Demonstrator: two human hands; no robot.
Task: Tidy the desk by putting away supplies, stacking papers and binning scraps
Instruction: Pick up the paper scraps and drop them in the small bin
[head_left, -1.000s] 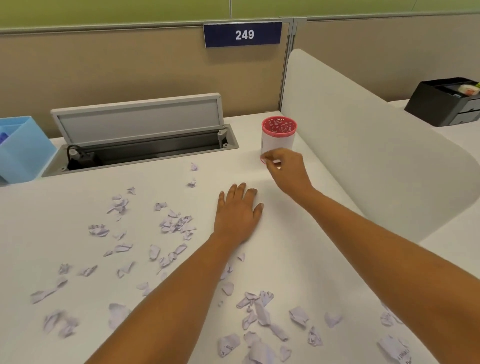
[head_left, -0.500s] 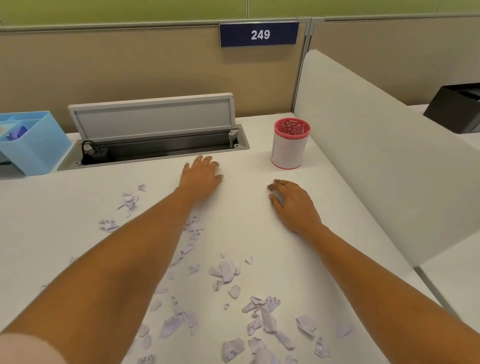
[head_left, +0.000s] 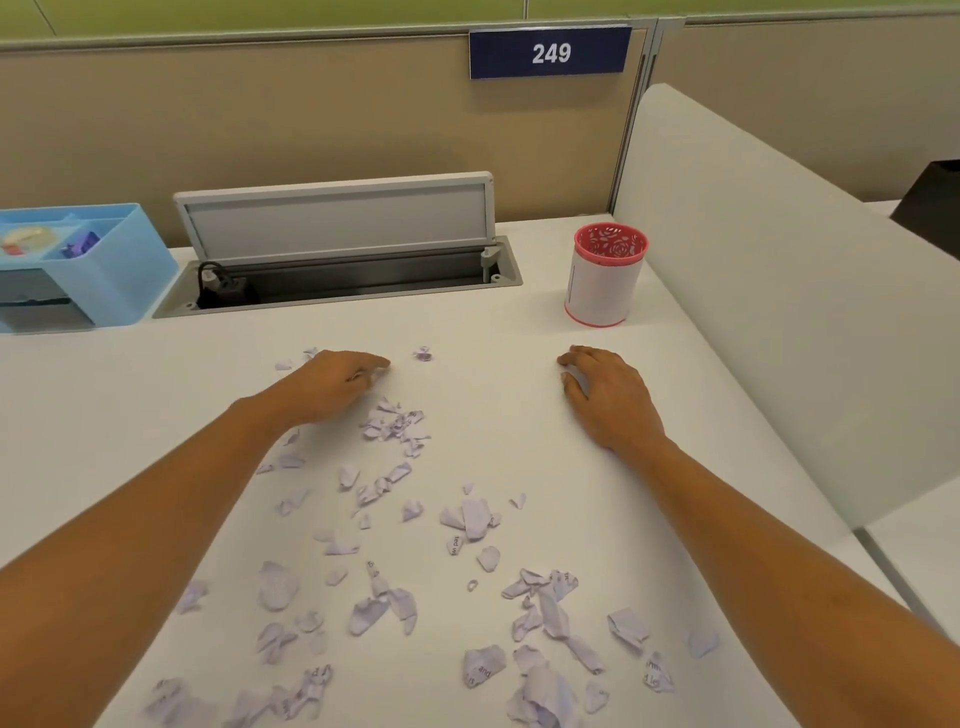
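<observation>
- The paper scraps (head_left: 470, 517) are lying scattered over the near and middle part of the desk (head_left: 493, 322), from the near edge up to the left hand; one small bit is sitting alone just right of that hand's fingertips.
- The left hand (head_left: 337, 382) is resting palm-down at the far edge of the scatter, its fingers pointing right; it seems to be sitting behind the pieces so that a pull would rake them toward the person.
- Its fingers are lying lightly bent and close together, touching the desk and the nearest scraps; they are gripping nothing that shows.
- The right hand (head_left: 608, 395) is lying flat on bare desk, well right of the scraps; it is probably waiting to meet the pile as a second wall.
- Its fingers are relaxed, slightly arched and a little spread, the tips touching the surface; it is holding nothing.
- The pink-rimmed cup (head_left: 605, 283) is standing upright on the far right, just beyond the right hand, likely serving as the bin; the binning step is looking barely started.
- The blue organiser (head_left: 130, 270) is sitting far left, beside the open cable tray (head_left: 337, 280).
</observation>
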